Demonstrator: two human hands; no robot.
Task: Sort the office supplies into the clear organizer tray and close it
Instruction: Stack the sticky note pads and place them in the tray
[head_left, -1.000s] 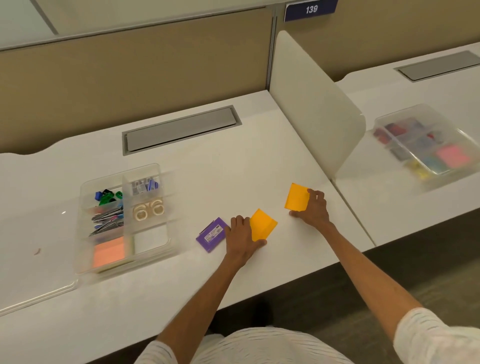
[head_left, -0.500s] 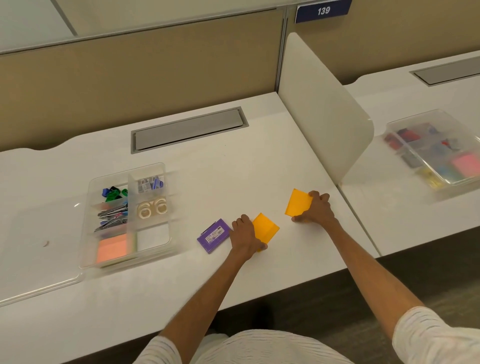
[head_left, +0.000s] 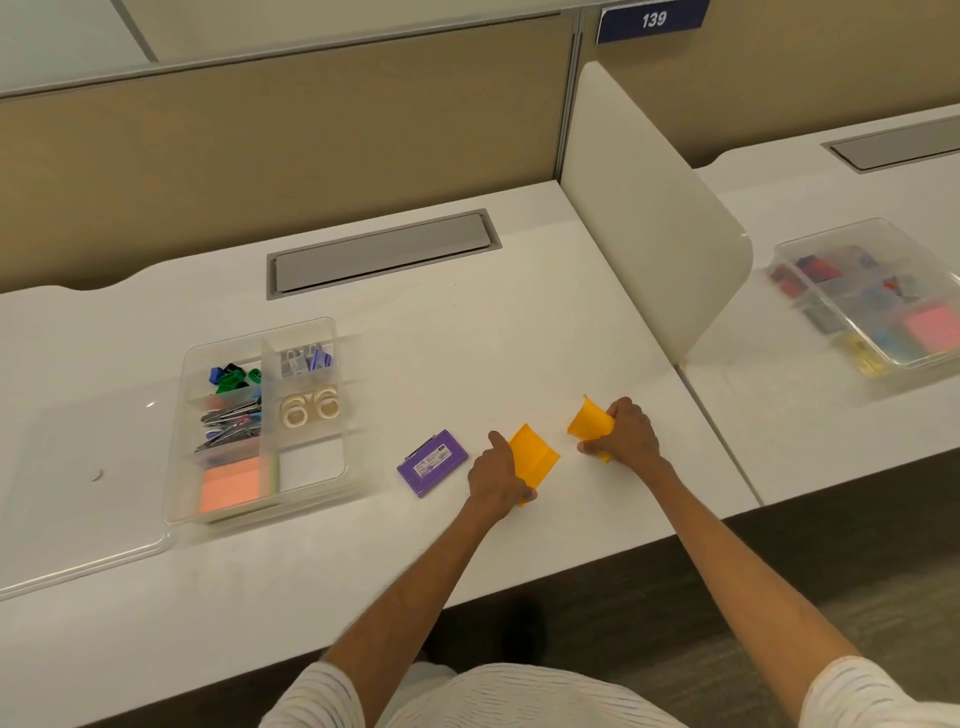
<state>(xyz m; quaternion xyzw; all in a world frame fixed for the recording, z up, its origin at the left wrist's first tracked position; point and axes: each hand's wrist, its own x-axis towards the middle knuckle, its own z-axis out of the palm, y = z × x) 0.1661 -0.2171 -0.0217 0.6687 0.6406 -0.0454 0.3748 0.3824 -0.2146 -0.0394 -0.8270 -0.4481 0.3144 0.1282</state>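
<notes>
we see both forearms reaching forward from the lower edge of the view over the white desk (head_left: 467, 322), bare to above the elbow, with striped sleeves at the bottom corners.

the left hand (head_left: 496, 475) is knuckles up, fingers curled down, thumb extended toward the far side. it is closed around the near-left edge of an orange sticky-note pad (head_left: 535, 457), which tilts up off the desk surface.

the right hand (head_left: 626, 434) is turned with its back toward us, fingers wrapped. it grips a second orange pad (head_left: 589, 421), whose free end bends upward and to the left. the two pads are near each other but apart.

a purple box (head_left: 432, 463) lies flat on the desk just left of the left hand; we cannot tell whether they touch.

the clear organizer tray (head_left: 311, 332) sits well to the left, open. its compartments hold coloured binder clips (head_left: 234, 375), a bundle of pens or clips (head_left: 228, 423), two tape rolls (head_left: 310, 408), small staple boxes (head_left: 305, 359) and a pink-orange note pad (head_left: 231, 486). one near compartment (head_left: 311, 465) shows only its white floor. the clear lid (head_left: 78, 499) lies flat left of the tray.

a second tray (head_left: 789, 249) rests on the neighbouring desk beyond the divider (head_left: 649, 218).
</notes>
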